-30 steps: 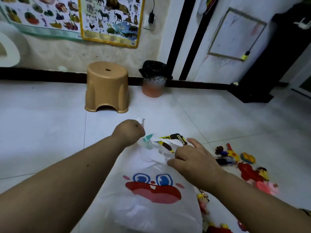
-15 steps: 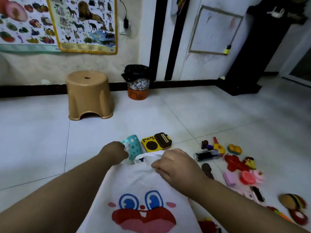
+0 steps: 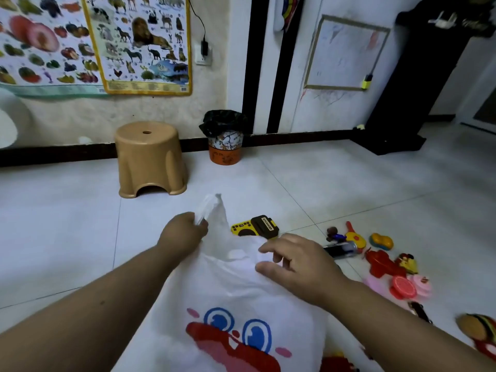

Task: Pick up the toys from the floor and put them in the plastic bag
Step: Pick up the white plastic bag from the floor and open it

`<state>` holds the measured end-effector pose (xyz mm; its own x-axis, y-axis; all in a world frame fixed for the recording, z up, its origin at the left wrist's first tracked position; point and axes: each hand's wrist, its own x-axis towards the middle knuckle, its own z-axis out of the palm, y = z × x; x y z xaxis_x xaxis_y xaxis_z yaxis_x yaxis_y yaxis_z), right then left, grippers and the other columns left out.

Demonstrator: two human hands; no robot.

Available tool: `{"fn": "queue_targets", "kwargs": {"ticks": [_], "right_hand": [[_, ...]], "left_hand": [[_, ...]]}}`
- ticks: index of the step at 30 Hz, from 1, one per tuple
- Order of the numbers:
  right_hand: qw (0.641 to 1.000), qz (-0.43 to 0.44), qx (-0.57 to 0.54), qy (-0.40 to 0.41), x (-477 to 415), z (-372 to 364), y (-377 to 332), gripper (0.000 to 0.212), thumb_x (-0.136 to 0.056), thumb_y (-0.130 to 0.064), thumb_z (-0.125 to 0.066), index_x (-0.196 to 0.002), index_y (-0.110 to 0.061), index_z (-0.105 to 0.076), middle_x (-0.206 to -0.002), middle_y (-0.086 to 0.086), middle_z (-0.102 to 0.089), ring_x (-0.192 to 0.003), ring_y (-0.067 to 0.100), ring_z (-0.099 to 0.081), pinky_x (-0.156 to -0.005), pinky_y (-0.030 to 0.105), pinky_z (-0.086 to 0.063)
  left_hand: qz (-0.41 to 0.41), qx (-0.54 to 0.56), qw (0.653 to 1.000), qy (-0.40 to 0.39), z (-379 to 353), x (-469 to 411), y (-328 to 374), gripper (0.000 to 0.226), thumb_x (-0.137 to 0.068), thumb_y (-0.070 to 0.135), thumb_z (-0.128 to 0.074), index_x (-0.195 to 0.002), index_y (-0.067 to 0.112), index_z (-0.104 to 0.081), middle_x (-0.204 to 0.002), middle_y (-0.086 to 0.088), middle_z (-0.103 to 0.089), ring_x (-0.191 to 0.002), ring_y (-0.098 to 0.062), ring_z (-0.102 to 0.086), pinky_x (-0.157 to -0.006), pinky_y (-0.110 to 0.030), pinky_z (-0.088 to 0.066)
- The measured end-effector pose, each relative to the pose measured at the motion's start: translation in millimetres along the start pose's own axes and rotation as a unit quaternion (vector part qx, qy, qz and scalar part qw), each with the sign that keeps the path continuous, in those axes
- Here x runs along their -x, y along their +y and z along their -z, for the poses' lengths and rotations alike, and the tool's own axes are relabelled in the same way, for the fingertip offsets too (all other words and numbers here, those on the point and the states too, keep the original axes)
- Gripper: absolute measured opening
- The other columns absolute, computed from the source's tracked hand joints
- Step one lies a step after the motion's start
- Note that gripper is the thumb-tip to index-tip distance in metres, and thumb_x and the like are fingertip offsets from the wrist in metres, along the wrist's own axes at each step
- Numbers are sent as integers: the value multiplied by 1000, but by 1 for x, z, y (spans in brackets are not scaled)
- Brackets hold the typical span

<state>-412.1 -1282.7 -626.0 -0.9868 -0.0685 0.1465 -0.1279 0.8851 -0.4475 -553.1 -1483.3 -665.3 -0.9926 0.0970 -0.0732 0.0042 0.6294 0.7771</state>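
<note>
A white plastic bag [image 3: 236,296] printed with a red and blue cartoon face lies in front of me. My left hand [image 3: 182,232] is closed on its left handle, which sticks up above the fist. My right hand [image 3: 298,261] rests on the bag's right rim with fingers spread. A yellow and black toy radio [image 3: 255,226] lies on the floor just beyond the bag's mouth. Several toys lie to the right: a dark can [image 3: 341,249], a yellow toy [image 3: 381,240], a red toy [image 3: 383,264], pink pieces [image 3: 408,287] and a toy burger [image 3: 477,327].
A tan plastic stool [image 3: 150,159] stands near the wall, with a small bin lined in black [image 3: 225,138] to its right. Posters hang on the wall. A dark cabinet base [image 3: 391,140] sits at the far right. White floor tiles [image 3: 59,224] spread to the left.
The teal spotted toy seen beside my left hand is no longer in sight. My left hand has lifted the bag's handle upward, and my right hand has opened its fingers on the rim.
</note>
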Motion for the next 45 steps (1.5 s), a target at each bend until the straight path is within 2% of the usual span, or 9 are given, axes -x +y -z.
{"fn": "queue_targets", "kwargs": {"ticks": [3, 8, 11, 16, 19, 25, 33, 41, 45], "right_hand": [[993, -86, -13, 83, -16, 0, -2, 59, -75, -69, -50, -125, -36, -54, -106, -16, -52, -101, 2, -53, -80, 20, -42], [945, -306, 88, -76, -42, -24, 1, 116, -65, -62, -73, -148, -35, 4, -157, 6, -3, -143, 34, -8, -108, 53, -25], [935, -343, 49, -70, -52, -56, 18, 109, -70, -53, -74, -148, -38, 0, -154, 7, -21, -139, 34, -23, -105, 52, -28], [958, -271, -96, 10, -64, -88, 13, 17, -91, -31, -54, -91, -23, -69, -94, 4, -70, -79, 21, -60, -70, 30, -51], [964, -230, -129, 6, -72, -98, -2, 18, -90, -29, -59, -101, -18, -68, -100, 2, -68, -90, 19, -61, -69, 24, -45], [968, -169, -151, -103, -71, -111, -22, 78, -75, -39, -76, -142, -29, -37, -142, 2, -46, -127, 21, -47, -102, 36, -42], [968, 31, -41, -247, -36, -130, -32, 66, -87, -39, -61, -145, -38, -30, -153, -7, -31, -138, 13, -29, -111, 27, -24], [985, 10, 8, -171, -51, -131, 9, 107, -75, -56, -68, -149, -40, 7, -159, -3, 16, -147, 23, 7, -118, 44, -8], [993, -12, -33, -116, -82, -130, 19, 113, -75, -47, -73, -150, -33, 11, -158, 3, 22, -148, 23, 8, -118, 36, -15]], "left_hand": [[-58, 40, 996, 45, 36, 18, 17, 19, -92, 29, -53, -84, 15, -64, -73, 3, -60, -68, -13, -53, -57, -25, -38], [-90, 109, 987, 76, 74, 50, 17, 11, -89, 20, -57, -80, 22, -63, -77, 3, -63, -72, -13, -55, -61, -28, -40], [-93, 127, 984, 78, 90, 72, 4, 18, -89, 16, -57, -73, 20, -63, -73, 2, -63, -70, -16, -56, -62, -29, -41], [-48, 142, 988, 49, 114, 93, -41, 12, -76, 24, -66, -67, 18, -60, -63, 6, -64, -64, -15, -57, -61, -31, -43], [-13, 144, 989, 45, 121, 104, -57, 9, -66, 30, -62, -64, 21, -64, -65, 3, -69, -65, -18, -62, -61, -32, -45], [12, 134, 991, 26, 117, 125, -61, 8, -68, 33, -71, -75, 34, -68, -75, 12, -75, -72, -13, -70, -68, -33, -49], [4, 130, 987, 99, 86, 123, -41, 26, -86, 27, -63, -110, 31, -56, -83, 2, -70, -72, -16, -66, -66, -31, -49], [-34, 107, 985, 131, 67, 132, -48, 33, -89, 55, -20, -106, 44, -46, -57, 6, -51, -52, -5, -50, -51, -12, -45], [-57, 79, 981, 168, 79, 135, -49, 31, -85, 55, -20, -103, 59, -45, -58, 4, -51, -50, -8, -50, -66, -43, -48]]}}
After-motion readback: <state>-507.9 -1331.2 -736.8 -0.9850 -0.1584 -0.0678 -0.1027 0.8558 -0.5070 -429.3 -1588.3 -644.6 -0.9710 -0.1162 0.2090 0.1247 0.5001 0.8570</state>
